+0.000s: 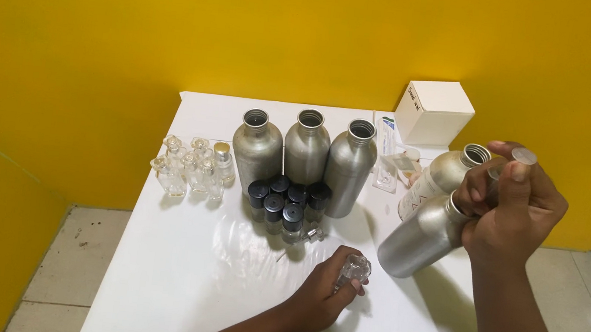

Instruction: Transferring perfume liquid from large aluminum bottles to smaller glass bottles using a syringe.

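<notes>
Our right hand is clamped on a tilted aluminium bottle above the white bench; our left hand is wrapped around a small glass bottle resting on it.

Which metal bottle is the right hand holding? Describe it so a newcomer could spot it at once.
Start at the white table against the yellow wall, then look to its right edge. There the right hand grips a silver metal bottle by its neck. Unlike the three open bottles standing upright in a row, it is tilted and lifted.
</notes>
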